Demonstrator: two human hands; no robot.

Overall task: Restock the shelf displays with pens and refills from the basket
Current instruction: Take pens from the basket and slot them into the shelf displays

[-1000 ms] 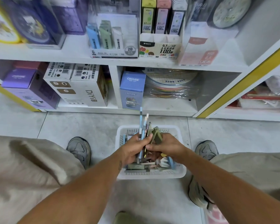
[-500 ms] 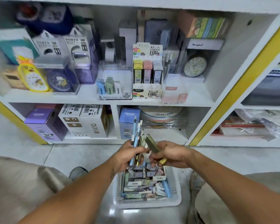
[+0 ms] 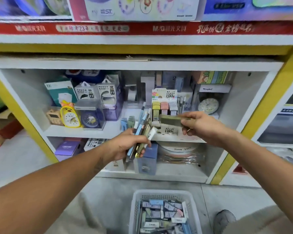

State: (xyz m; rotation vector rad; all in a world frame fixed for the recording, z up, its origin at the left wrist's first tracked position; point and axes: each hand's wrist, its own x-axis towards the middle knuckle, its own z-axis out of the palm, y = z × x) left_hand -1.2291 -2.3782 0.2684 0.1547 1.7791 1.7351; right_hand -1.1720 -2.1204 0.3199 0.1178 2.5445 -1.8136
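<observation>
Now left hand [image 3: 125, 146] grips pens [image 3: 142, 125]; right hand [image 3: 201, 125] extends refill pack [image 3: 170, 119].

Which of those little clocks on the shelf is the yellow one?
The duck-shaped alarm clock, standing at the left of the shelf. The blue clock beside it sits in a clear box, and the round pale clock is far right.

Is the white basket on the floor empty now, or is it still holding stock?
Not empty. The white basket on the floor holds many small refill packs lying flat, covering its bottom; its front part is outside the picture.
</observation>
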